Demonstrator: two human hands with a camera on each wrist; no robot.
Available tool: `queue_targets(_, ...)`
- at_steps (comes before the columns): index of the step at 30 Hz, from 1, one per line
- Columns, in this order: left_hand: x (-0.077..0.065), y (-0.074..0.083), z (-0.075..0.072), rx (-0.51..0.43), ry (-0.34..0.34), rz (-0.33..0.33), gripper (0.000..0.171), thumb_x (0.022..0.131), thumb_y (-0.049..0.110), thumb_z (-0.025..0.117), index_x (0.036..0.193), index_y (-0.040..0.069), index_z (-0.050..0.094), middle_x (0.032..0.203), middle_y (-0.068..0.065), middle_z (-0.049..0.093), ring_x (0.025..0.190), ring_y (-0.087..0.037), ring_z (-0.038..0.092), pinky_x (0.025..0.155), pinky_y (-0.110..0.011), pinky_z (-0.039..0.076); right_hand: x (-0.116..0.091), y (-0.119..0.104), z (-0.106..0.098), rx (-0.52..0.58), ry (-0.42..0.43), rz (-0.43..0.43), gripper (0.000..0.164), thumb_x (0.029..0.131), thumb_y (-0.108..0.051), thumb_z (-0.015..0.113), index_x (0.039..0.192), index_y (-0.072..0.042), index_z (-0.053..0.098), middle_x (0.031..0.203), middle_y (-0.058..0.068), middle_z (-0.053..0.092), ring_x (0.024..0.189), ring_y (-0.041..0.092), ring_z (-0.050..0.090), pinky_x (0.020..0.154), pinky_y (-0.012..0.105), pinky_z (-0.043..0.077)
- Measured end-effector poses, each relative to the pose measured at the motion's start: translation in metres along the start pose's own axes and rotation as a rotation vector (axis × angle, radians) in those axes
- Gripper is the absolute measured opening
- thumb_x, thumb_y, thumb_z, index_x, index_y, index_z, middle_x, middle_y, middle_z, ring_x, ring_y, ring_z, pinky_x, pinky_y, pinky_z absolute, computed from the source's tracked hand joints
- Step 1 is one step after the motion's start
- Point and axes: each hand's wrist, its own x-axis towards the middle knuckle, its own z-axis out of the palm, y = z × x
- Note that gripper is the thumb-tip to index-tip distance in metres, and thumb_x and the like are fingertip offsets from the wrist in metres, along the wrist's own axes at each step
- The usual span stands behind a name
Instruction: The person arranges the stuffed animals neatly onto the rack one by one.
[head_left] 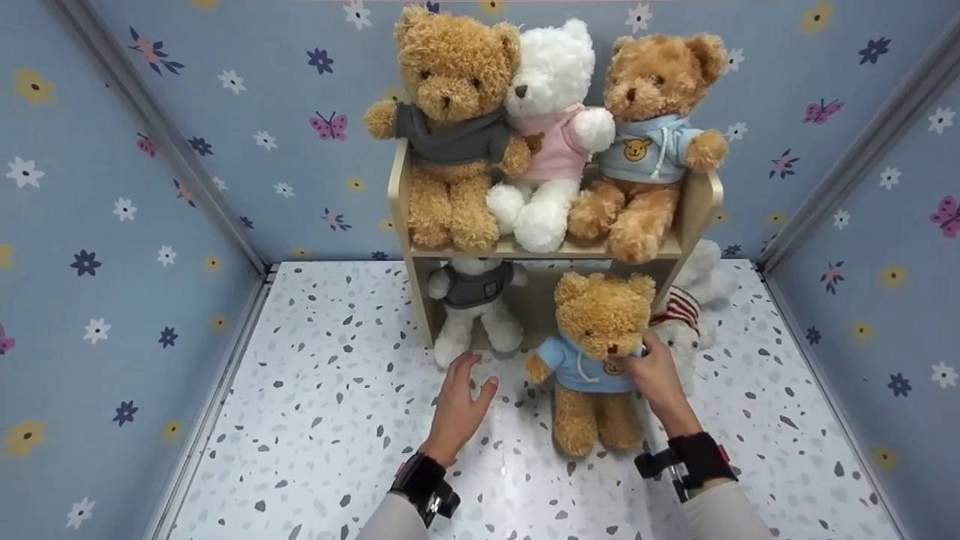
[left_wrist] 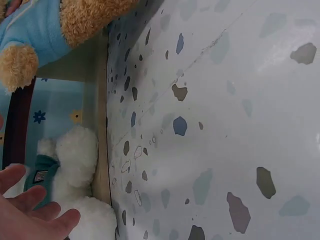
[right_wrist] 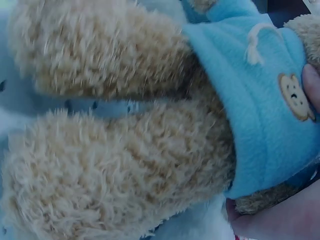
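My right hand grips a tan teddy bear in a light blue hoodie by its side, under the head. The bear hangs upright in front of the shelf's lower level. Close up in the right wrist view are its curly legs and the blue hoodie, with a thumb on the chest. My left hand holds nothing; its fingers are relaxed and spread, near the feet of a white bear in a dark grey top. That white bear sits at the left of the lower shelf, its head mostly hidden by the upper board.
On the upper level of the wooden shelf sit a brown bear in dark grey, a white bear in pink and a brown bear in light blue. A white plush toy with red stripes lies right of the shelf.
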Motion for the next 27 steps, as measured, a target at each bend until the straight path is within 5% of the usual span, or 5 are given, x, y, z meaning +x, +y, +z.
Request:
queue_targets(13, 0.001, -0.006, 0.000, 0.032, 0.084, 0.064, 0.045, 0.103, 0.024, 0.064, 0.137, -0.004, 0.056, 0.146, -0.025, 0.051, 0.133, -0.042, 0.052, 0.106, -0.054, 0.045, 0.027, -0.010, 0.017, 0.062, -0.005, 0.001, 0.065, 0.095, -0.007, 0.072, 0.153, -0.003, 0.044, 0.153, 0.021, 0.046, 0.140, 0.034, 0.044, 0.114, 0.048, 0.037)
queue_targets(27, 0.001, -0.007, -0.002, 0.019, 0.080, 0.013, 0.048, 0.102, 0.025, 0.064, 0.140, -0.005, 0.055, 0.148, -0.026, 0.049, 0.135, -0.043, 0.051, 0.109, -0.055, 0.043, 0.055, -0.021, 0.025, 0.009, -0.020, 0.006, 0.065, 0.097, -0.016, 0.070, 0.155, -0.003, 0.044, 0.154, 0.020, 0.047, 0.142, 0.035, 0.043, 0.118, 0.048, 0.034)
